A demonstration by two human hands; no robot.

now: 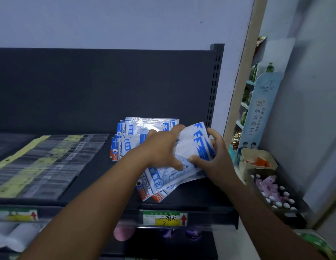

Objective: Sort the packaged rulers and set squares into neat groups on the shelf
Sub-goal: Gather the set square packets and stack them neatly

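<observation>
The blue-and-white set square packets [124, 145] lying on the shelf are showing the word "GEOMETRIC" along their left edges, and the same word is running along a packet in the fanned bundle [156, 182], which is also bearing a large "2" in a circle. The price label [165, 219] on the shelf's front rail is carrying handwritten Chinese characters, hard to make out, beside a red upward arrow. The tall pale blue display board [261, 109] at the right is reading "Giving" at the top, with Chinese characters and "1+1" running down it.
</observation>
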